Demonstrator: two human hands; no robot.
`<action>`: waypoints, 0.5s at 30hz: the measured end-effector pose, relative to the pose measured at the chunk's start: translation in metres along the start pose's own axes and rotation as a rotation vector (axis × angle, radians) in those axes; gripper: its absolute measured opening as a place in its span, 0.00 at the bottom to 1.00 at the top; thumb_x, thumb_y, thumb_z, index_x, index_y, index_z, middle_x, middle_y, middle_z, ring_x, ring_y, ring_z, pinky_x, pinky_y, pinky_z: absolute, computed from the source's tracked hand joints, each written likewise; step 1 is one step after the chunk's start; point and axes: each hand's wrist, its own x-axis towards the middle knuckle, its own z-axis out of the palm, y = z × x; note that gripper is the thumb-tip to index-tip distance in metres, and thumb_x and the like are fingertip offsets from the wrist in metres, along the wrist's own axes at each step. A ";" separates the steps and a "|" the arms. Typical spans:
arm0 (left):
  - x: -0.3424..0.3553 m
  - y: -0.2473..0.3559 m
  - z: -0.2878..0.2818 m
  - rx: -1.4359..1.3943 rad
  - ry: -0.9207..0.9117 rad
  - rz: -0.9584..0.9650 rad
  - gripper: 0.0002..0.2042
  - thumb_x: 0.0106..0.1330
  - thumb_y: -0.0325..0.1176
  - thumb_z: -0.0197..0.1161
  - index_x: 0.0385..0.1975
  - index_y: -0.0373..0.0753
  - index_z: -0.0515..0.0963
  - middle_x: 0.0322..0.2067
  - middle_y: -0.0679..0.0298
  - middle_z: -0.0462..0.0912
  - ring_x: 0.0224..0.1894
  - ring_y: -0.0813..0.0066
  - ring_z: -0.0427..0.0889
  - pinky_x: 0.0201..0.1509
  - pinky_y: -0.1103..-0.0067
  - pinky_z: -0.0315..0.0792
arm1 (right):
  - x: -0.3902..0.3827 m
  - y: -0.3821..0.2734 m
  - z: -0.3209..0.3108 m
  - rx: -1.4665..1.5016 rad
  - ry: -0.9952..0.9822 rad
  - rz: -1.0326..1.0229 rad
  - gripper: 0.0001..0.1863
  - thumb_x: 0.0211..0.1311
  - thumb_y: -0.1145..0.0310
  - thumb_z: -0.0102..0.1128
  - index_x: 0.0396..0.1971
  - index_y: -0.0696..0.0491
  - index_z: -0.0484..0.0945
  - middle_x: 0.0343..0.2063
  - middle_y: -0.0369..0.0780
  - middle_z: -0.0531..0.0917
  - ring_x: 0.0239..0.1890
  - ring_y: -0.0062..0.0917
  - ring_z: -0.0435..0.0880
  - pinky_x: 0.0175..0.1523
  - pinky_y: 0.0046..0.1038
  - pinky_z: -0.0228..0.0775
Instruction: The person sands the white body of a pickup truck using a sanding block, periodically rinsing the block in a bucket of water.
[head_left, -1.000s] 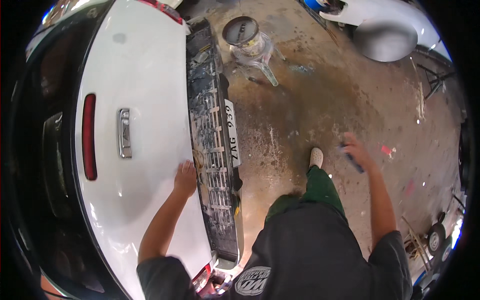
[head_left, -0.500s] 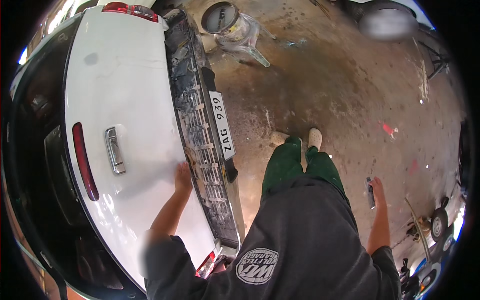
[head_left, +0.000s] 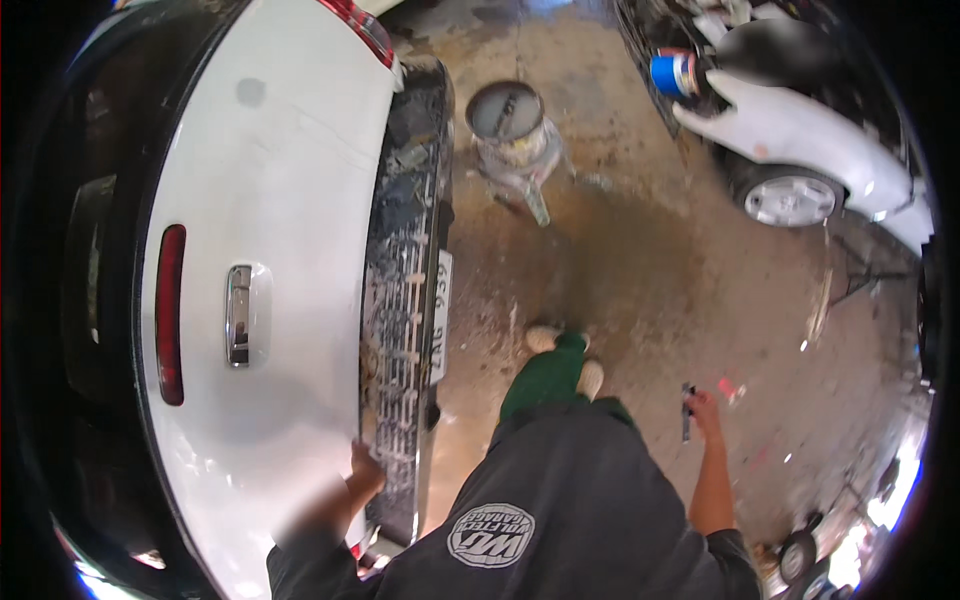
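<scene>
- At rear of car, left hand (head_left: 365,472) presses flat on white trunk lid (head_left: 280,200) edge, fingers open, bracing.
- Right hand (head_left: 703,410) closed around dark slim tool (head_left: 687,410), hanging clear at side.

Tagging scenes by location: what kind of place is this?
Probably a car repair or body shop: a white car with its rear bumper skin off, a second white car, a paint can on stained concrete floor.

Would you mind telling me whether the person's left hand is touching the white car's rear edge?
Touching: in the head view the left hand rests on the lower edge of the white car body, beside the bare grey bumper frame.
</scene>
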 end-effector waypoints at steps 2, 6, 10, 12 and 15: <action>-0.009 0.018 0.018 0.197 -0.185 0.024 0.23 0.67 0.47 0.59 0.61 0.49 0.80 0.68 0.59 0.73 0.73 0.54 0.66 0.74 0.44 0.46 | 0.037 -0.027 0.019 -0.010 -0.050 -0.024 0.10 0.59 0.67 0.70 0.36 0.56 0.83 0.26 0.33 0.81 0.28 0.17 0.78 0.34 0.24 0.71; 0.011 0.084 -0.007 -0.159 -0.135 0.064 0.21 0.68 0.41 0.56 0.59 0.45 0.81 0.65 0.57 0.77 0.67 0.53 0.75 0.65 0.48 0.66 | 0.113 -0.112 0.048 -0.205 -0.084 -0.092 0.18 0.57 0.66 0.71 0.43 0.60 0.82 0.34 0.41 0.86 0.37 0.26 0.85 0.45 0.29 0.77; 0.024 0.110 -0.053 -0.543 -0.030 0.034 0.21 0.70 0.43 0.51 0.57 0.42 0.81 0.61 0.52 0.79 0.63 0.50 0.78 0.62 0.51 0.72 | 0.170 -0.223 0.112 -0.339 -0.188 -0.266 0.18 0.58 0.64 0.70 0.44 0.60 0.81 0.36 0.41 0.86 0.39 0.26 0.84 0.48 0.30 0.76; 0.032 0.115 -0.082 -0.718 -0.004 -0.055 0.22 0.70 0.44 0.50 0.57 0.42 0.81 0.61 0.51 0.79 0.62 0.49 0.79 0.63 0.52 0.72 | 0.190 -0.303 0.155 -0.381 -0.242 -0.292 0.18 0.59 0.64 0.70 0.43 0.60 0.81 0.35 0.40 0.85 0.39 0.26 0.83 0.47 0.30 0.75; 0.042 0.117 -0.095 -0.969 0.097 -0.080 0.24 0.73 0.49 0.46 0.59 0.43 0.79 0.60 0.50 0.79 0.62 0.46 0.79 0.63 0.52 0.72 | 0.209 -0.409 0.231 -0.742 -0.291 -0.524 0.21 0.58 0.63 0.69 0.48 0.60 0.80 0.43 0.50 0.84 0.48 0.41 0.83 0.56 0.37 0.73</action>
